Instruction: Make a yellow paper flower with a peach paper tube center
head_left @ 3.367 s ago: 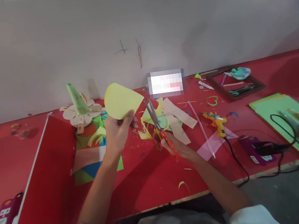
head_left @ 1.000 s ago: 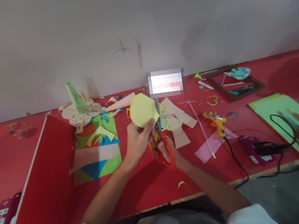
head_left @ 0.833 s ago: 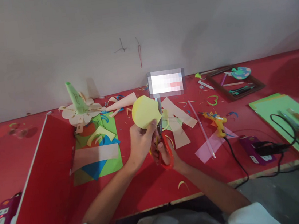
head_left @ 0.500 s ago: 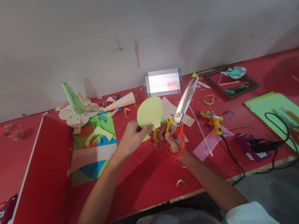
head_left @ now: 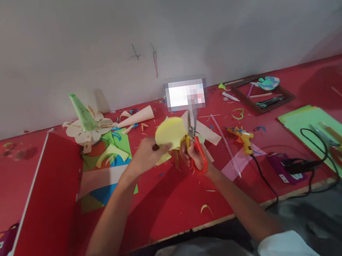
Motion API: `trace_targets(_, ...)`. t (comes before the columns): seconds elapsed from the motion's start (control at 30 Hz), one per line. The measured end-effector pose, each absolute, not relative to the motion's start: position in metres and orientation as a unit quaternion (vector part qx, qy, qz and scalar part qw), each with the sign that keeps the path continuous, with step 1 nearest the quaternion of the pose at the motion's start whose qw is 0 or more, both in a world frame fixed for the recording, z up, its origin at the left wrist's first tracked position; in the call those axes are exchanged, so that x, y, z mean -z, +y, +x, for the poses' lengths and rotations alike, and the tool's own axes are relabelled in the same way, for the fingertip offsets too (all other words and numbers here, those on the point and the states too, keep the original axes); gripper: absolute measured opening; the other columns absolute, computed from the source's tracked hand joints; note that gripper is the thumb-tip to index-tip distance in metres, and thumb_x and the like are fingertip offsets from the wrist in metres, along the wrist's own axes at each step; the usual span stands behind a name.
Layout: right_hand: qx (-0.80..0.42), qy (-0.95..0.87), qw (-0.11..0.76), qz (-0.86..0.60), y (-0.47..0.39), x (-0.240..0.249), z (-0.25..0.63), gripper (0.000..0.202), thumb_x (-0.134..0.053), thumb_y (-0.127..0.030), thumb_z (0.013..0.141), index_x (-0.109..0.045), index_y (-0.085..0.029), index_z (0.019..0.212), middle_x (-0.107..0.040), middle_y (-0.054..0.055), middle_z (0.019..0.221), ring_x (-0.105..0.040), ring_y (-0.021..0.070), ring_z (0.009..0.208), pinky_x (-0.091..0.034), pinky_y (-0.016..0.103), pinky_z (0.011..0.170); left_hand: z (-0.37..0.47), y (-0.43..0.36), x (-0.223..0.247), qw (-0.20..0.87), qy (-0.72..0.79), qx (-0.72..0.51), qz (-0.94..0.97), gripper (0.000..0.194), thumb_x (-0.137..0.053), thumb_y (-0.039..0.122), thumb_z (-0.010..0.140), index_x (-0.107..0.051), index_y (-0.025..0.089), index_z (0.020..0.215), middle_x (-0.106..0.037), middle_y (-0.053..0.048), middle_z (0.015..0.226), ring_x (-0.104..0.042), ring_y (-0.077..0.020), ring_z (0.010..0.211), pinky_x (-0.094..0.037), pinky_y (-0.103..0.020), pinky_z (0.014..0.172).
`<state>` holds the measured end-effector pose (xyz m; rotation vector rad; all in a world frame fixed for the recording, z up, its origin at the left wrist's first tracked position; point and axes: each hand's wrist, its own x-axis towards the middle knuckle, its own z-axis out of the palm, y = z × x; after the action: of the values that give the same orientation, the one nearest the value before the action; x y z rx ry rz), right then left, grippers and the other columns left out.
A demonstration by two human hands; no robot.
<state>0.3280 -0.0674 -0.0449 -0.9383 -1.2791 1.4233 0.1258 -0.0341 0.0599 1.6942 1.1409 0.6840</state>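
I see the person's left hand (head_left: pixel 147 155) pinching the rounded yellow paper (head_left: pixel 170 132) between thumb and fingers, to the left of the glue gun (head_left: pixel 246 139). Closer to the glue gun, the right hand (head_left: pixel 195 155) has its fingers curled around the handles of the scissors (head_left: pixel 191 131).

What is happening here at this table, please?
A person's left grip holds a piece of yellow paper above the red table, while the right grip holds scissors close beside it, blades pointing away. The blades are blurred, so I cannot tell whether they touch the paper. Paper scraps lie around. A glue gun lies to the right, and a green cone stands on a flower-shaped piece at the back left.
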Motion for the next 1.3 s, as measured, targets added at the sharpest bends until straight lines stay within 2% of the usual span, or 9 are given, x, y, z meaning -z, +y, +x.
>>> trace_targets(0.07, -0.619, -0.541, 0.455, -0.343, -0.066, 0.049, 0.329, 0.071, -0.042, -0.094, 0.087, -0.056, -0.025, 0.093, -0.043, -0.006, 0.059, -0.039, 0.0130, 0.045, -0.036, 0.029, 0.043, 0.118, -0.031, -0.062, 0.460, 0.500, -0.361, 0.639, 0.039, -0.070, 0.051, 0.085, -0.061, 0.016, 0.070, -0.046, 0.002, 0.060, -0.037, -0.0097, 0.055, -0.028, -0.024, 0.049)
trace_targets(0.17, -0.601, -0.579, 0.426, -0.350, -0.067, 0.046, 0.327, 0.072, -0.044, -0.094, 0.087, -0.057, -0.023, 0.097, -0.052, -0.002, 0.071, -0.045, 0.0136, 0.054, -0.039, 0.030, 0.049, 0.110, -0.028, -0.065, 0.416, 0.512, -0.465, 0.591, 0.036, -0.075, 0.047, 0.083, -0.061, 0.016, 0.069, -0.047, 0.002, 0.061, -0.037, -0.0093, 0.056, -0.029, -0.023, 0.050)
trace_targets(0.23, -0.576, -0.616, 0.398, -0.361, -0.070, 0.039, 0.327, 0.072, -0.043, -0.093, 0.088, -0.056, -0.023, 0.093, -0.053, -0.001, 0.075, -0.046, 0.0129, 0.057, -0.038, 0.029, 0.051, 0.107, -0.028, -0.068, 0.397, 0.515, -0.487, 0.584, 0.036, -0.076, 0.043, 0.082, -0.058, 0.017, 0.066, -0.046, 0.002, 0.060, -0.037, -0.0088, 0.056, -0.027, -0.023, 0.050)
trace_targets(0.37, -0.561, -0.655, 0.363, -0.353, -0.073, 0.026, 0.329, 0.071, -0.044, -0.092, 0.088, -0.053, -0.022, 0.084, -0.049, -0.003, 0.067, -0.042, 0.0113, 0.054, -0.033, 0.028, 0.050, 0.108, -0.030, -0.074, 0.396, 0.510, -0.492, 0.585, 0.034, -0.074, 0.039, 0.082, -0.056, 0.017, 0.064, -0.046, 0.003, 0.059, -0.037, -0.0085, 0.055, -0.027, -0.023, 0.049)
trace_targets(0.6, -0.557, -0.653, 0.349, -0.376, -0.075, 0.025, 0.327, 0.072, -0.048, -0.094, 0.085, -0.050, -0.022, 0.082, -0.052, -0.001, 0.070, -0.043, 0.0119, 0.058, -0.033, 0.027, 0.052, 0.114, -0.035, -0.081, 0.400, 0.497, -0.476, 0.605, 0.034, -0.072, 0.038, 0.084, -0.054, 0.018, 0.063, -0.044, 0.003, 0.058, -0.036, -0.0081, 0.054, -0.026, -0.022, 0.048)
trace_targets(0.83, -0.559, -0.634, 0.368, -0.387, -0.079, 0.026, 0.323, 0.080, -0.044, -0.101, 0.078, -0.052, -0.022, 0.078, -0.047, -0.002, 0.064, -0.040, 0.0123, 0.057, -0.030, 0.027, 0.051, 0.119, -0.039, -0.075, 0.434, 0.498, -0.455, 0.598, 0.041, -0.073, 0.042, 0.086, -0.049, 0.018, 0.063, -0.038, 0.004, 0.054, -0.031, -0.0071, 0.050, -0.021, -0.023, 0.047)
trace_targets(1.03, -0.552, -0.623, 0.387, -0.397, -0.083, 0.026, 0.321, 0.076, -0.045, -0.097, 0.083, -0.051, -0.022, 0.073, -0.047, -0.001, 0.062, -0.040, 0.0128, 0.057, -0.030, 0.027, 0.050, 0.129, -0.042, -0.066, 0.469, 0.500, -0.458, 0.566, 0.042, -0.073, 0.046, 0.086, -0.051, 0.018, 0.064, -0.041, 0.004, 0.054, -0.035, -0.0072, 0.048, -0.026, -0.024, 0.045)
trace_targets(1.3, -0.582, -0.591, 0.398, -0.393, -0.087, 0.035, 0.314, 0.075, -0.047, -0.100, 0.077, -0.046, -0.025, 0.073, -0.042, -0.005, 0.056, -0.037, 0.0110, 0.046, -0.029, 0.027, 0.043, 0.139, -0.046, -0.056, 0.505, 0.494, -0.485, 0.515, 0.044, -0.076, 0.051, 0.086, -0.051, 0.019, 0.068, -0.041, 0.004, 0.056, -0.032, -0.0071, 0.050, -0.026, -0.024, 0.045)
